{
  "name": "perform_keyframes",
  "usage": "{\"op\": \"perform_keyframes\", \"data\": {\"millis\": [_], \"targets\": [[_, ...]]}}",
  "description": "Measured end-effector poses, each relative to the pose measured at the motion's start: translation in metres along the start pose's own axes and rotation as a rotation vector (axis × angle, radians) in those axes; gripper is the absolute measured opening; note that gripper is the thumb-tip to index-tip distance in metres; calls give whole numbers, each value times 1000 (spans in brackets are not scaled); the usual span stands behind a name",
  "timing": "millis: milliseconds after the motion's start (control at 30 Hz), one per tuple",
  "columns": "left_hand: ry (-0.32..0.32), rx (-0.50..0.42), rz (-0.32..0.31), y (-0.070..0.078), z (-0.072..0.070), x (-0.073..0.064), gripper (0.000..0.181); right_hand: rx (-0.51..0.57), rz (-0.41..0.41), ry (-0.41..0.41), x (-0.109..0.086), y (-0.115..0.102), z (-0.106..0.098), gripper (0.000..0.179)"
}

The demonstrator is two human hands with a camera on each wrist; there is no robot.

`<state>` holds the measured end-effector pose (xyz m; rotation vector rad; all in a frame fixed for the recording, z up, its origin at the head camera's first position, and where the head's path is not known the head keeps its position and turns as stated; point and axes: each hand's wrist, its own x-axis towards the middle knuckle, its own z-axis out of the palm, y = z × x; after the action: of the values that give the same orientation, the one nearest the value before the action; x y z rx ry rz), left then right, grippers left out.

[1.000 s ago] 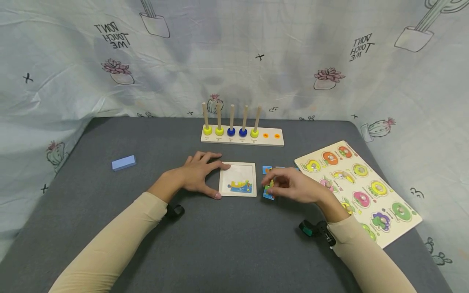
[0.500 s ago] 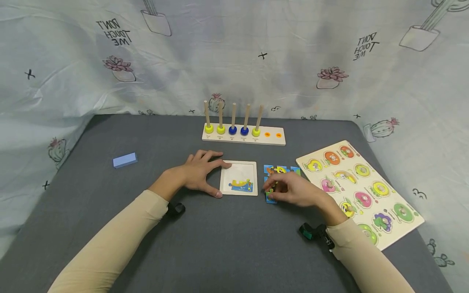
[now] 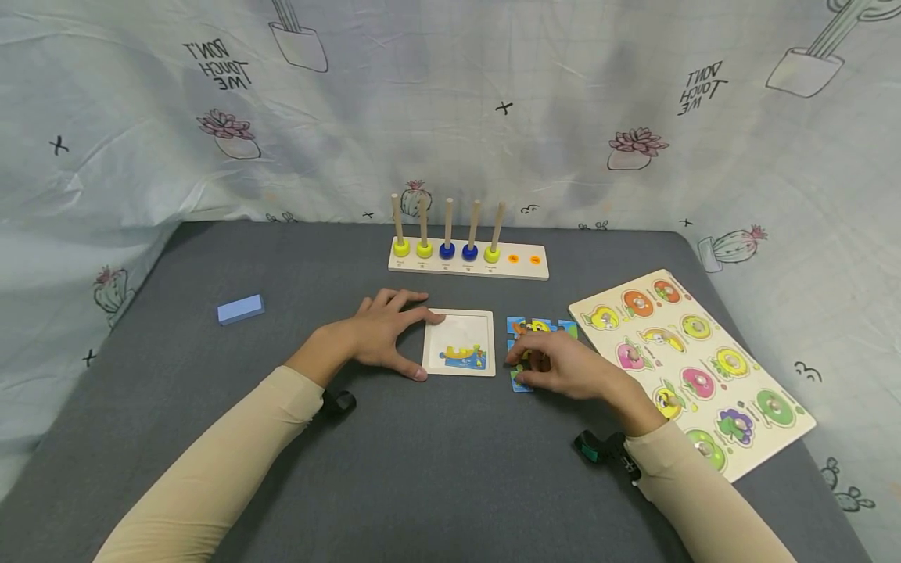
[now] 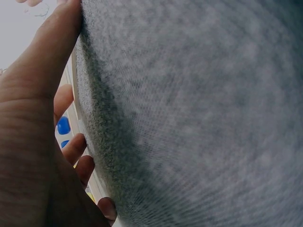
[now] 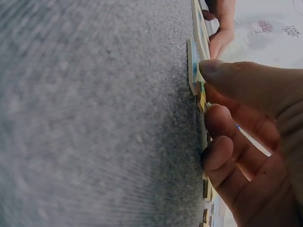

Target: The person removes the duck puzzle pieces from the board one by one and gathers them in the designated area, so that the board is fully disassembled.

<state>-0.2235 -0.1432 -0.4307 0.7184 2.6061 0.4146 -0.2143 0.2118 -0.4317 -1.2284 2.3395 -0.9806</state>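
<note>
My left hand [image 3: 383, 332] rests spread at the left side of a small square puzzle tray [image 3: 491, 336], thumb at its near left corner and a fingertip over its far left. Joined jigsaw pieces [image 3: 464, 360] in blue and yellow lie along the tray's near side. To the right, my right hand [image 3: 563, 363] pinches a blue and green jigsaw piece [image 3: 522, 387] at the table, thumb on it and fingers curled. In the right wrist view the thumb [image 5: 220, 73] lies against the flat piece's edge. Other jigsaw pieces [image 3: 540, 324] lie beyond, partly hidden by this hand.
A pegged counting board [image 3: 475, 268] with yellow and blue beads stands at the back. The fruit knob puzzle board [image 3: 679, 366] lies slanted at the right, partly under my right forearm. A light blue block [image 3: 241, 309] sits at the left.
My right hand has shifted slightly toward me, and the near jigsaw piece has slid the same way. More of the far pieces shows. The left hand keeps its place at the tray.
</note>
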Motion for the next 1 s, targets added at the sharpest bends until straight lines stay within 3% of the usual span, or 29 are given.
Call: {"op": "perform_keyframes", "data": {"millis": [633,1000], "targets": [[-3,0,1,-1,1,-2,99,-45,9,14,0,1,3,18],[-1,2,-6,3,0,-2,98,17,-24,72,11,-9,3,13]]}}
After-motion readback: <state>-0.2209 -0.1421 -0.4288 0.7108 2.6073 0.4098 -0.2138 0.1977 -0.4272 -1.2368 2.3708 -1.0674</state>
